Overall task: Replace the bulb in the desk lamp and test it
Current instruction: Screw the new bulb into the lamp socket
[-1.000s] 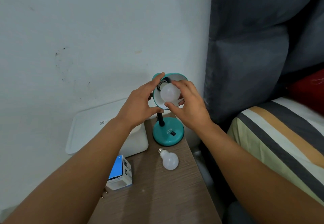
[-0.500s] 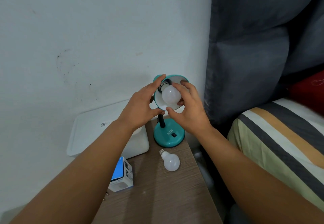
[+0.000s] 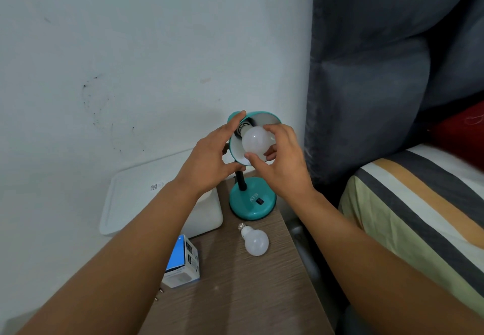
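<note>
Head view: the white bulb [image 3: 255,139] is gripped by the right hand [image 3: 284,161], its base sitting at the socket inside the teal shade [image 3: 264,119]. The shade's rim is clasped by the left hand [image 3: 209,160]. A second bulb [image 3: 255,241] lies on the wooden table [image 3: 235,295] below the lamp base [image 3: 252,203], a blue box [image 3: 182,262] nearby.

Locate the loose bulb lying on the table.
The loose bulb lies on the wooden table, just in front of the teal lamp base and right of the blue-and-white box.
</note>
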Demonstrator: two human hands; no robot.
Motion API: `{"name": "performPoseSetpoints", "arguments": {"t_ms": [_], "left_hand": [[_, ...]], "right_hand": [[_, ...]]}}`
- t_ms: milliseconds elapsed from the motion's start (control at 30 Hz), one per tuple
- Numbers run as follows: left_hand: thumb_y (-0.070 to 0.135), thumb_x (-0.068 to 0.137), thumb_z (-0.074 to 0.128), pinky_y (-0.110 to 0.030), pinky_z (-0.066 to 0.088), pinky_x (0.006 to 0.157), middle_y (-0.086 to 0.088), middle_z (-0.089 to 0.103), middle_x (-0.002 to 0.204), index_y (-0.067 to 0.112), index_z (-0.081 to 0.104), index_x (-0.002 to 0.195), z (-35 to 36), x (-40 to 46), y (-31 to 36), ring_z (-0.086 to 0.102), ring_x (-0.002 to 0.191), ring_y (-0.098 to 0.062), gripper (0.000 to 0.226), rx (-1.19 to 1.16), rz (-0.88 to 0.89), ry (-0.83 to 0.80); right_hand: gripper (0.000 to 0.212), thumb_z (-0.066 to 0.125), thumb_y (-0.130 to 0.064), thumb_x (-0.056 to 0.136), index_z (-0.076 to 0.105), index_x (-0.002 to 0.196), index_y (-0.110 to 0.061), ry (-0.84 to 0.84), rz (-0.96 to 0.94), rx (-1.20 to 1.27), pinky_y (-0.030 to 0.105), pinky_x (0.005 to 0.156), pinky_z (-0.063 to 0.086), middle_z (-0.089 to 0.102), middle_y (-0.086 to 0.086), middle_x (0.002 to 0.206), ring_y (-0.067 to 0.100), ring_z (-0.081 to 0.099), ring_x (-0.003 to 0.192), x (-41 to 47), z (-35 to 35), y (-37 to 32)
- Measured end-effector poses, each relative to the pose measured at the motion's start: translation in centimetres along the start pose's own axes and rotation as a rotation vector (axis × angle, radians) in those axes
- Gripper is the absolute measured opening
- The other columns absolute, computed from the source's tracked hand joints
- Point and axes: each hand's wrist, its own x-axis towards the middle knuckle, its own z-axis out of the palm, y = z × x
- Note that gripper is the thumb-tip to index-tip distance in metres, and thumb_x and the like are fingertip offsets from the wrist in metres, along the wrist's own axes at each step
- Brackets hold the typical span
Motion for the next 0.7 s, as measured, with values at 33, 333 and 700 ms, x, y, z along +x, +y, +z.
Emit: {"name": "performPoseSetpoints", "arguments": {"t_ms": [33,333,700], "left_hand": [[0.026,0.077,0.086,-0.022,0.051,0.096,0.011,0.054,0.140,0.048,0.020,0.154,0.01,0.01,0.02,0.060,0.113,-0.012,0.104,0.003,0.001,-0.002],[0.027,0.077,0.087,-0.021,0.051,0.096,0.015,0.053,0.141,0.048,0.021,0.154,-0.01,0.03,-0.02,0.060,0.114,-0.009,0.103,-0.016,-0.001,0.000],[0.023,0.078,0.086,-0.017,0.049,0.094,0.015,0.054,0.139,0.052,0.020,0.152,-0.02,0.05,-0.09,0.061,0.113,-0.011,0.103,-0.011,-0.013,0.001]], "right_hand": [[0.065,0.079,-0.041,0.080,0.048,0.134,-0.023,0.008,0.021,0.008,0.025,0.074,0.059,0.046,-0.004,0.134,0.010,0.060,0.090,0.03,0.01,-0.06],[0.067,0.080,-0.031,0.079,0.048,0.138,-0.025,-0.043,-0.018,-0.015,0.030,0.080,0.059,0.041,-0.002,0.141,0.013,0.061,0.094,-0.27,0.12,0.07],[0.060,0.072,-0.040,0.087,0.047,0.140,-0.028,0.013,0.017,-0.026,0.025,0.080,0.056,0.048,-0.001,0.129,0.009,0.056,0.089,-0.26,-0.22,-0.58]]}}
